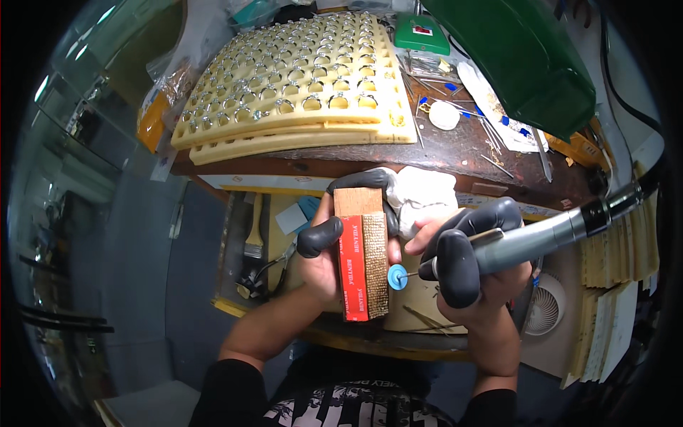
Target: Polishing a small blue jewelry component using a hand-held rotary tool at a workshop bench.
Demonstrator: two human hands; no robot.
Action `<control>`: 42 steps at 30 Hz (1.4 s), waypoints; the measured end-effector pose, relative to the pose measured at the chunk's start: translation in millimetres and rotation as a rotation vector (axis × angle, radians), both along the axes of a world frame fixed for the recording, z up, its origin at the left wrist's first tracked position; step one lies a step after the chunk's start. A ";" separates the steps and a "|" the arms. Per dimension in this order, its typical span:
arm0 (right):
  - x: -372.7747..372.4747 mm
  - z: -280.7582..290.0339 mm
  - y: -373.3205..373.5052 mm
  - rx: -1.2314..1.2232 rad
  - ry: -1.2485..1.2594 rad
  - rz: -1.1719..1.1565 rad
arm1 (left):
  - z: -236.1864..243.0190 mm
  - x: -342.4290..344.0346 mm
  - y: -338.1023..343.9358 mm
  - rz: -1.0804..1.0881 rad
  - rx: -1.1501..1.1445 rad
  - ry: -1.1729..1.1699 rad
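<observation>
My left hand (321, 265), black covers on its fingertips, is closed round an oblong block (353, 267). Bare wood-coloured at its far end, the block has a red printed strip along one side and a rough brown, ridged surface along the other. In my right hand (462, 263), also with black finger covers, is a grey rotary handpiece (535, 243), its cable end pointing right. A small blue disc (398, 277) on the handpiece's thin shank sits close beside the block's rough side; whether they touch I cannot tell. A white cloth (425, 193) lies just beyond my hands.
Cream foam trays (299, 128) with rows of rings stand on the bench. Right of them lie thin metal tools (491, 135), a round white piece (445, 115) and a green lamp hood (519, 64). The drawer below holds a brush (255, 231) and pliers (274, 263). A white fan (546, 306) stands right.
</observation>
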State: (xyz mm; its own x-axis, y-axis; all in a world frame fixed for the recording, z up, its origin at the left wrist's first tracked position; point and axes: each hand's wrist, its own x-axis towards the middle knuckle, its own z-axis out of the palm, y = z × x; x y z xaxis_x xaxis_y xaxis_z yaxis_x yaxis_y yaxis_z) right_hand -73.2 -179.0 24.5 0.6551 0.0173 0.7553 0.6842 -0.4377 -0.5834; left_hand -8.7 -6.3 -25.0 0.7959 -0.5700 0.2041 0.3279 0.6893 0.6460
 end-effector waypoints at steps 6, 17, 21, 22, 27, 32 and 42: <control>1.2 0.0 4.4 0.048 0.050 -0.027 | 6.3 -1.0 1.7 0.042 0.075 -0.027; 2.5 -4.9 3.9 0.028 -0.010 -0.097 | 8.3 -0.6 -3.9 0.043 -0.011 0.099; 5.1 -3.9 4.7 0.061 -0.010 -0.087 | 10.4 1.1 -4.1 0.007 -0.042 0.104; 6.2 -4.2 4.4 0.071 -0.022 -0.085 | 10.4 1.0 -4.8 0.006 -0.040 0.104; 5.0 -2.0 6.8 0.136 -0.008 -0.095 | 9.5 1.2 -5.0 -0.003 -0.078 0.095; 3.8 0.2 7.0 0.109 0.015 -0.110 | 5.6 1.1 -1.6 0.003 -0.047 0.061; -2.7 -6.5 3.2 0.075 0.051 -0.074 | 8.3 -6.0 -1.8 0.115 0.082 -0.036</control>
